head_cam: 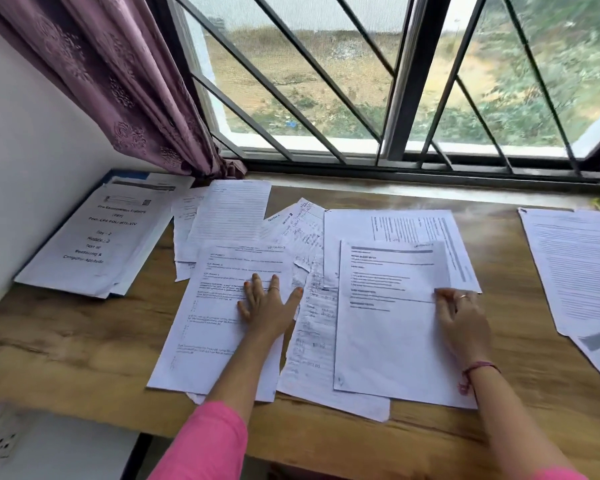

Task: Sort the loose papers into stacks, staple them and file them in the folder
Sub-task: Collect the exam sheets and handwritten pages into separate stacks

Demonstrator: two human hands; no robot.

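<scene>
**Colleague:** Where have you got to with that pile?

**Me:** I reckon I'm at the sorting; nothing looks stapled yet, and I can't see a stapler anywhere. My left hand (269, 306) lies flat, fingers (257, 284) spread and straight, pressing down on the white printed question sheet (222, 317) in the middle of the wooden desk (66, 341). My right hand (461, 317) rests at the right edge of the white typed page with the grey header bar (385, 327); its fingers are curled at that edge, and I judge they pinch it, though the tips are too small to be sure.

**Colleague:** And the rest of the papers?

**Me:** The handwritten sheets (302, 237) lie fanned between and behind those two, overlapping. A lined sheet (229, 213) sits toward the far edge by the purple curtain (118, 81). The blue folder with a printed cover page on top (87, 237) lies at the far left corner against the wall, and a separate white printed stack (575, 265) lies at the right edge, well apart.

**Colleague:** How would you lift that page cleanly?

**Me:** I think I should keep the left palm pressing so the neighbours don't slide, peel the typed page up by its edge alone, and check that no sheet beneath clings to it. Then square it onto its matching stack, edges flush, before stapling.
</scene>
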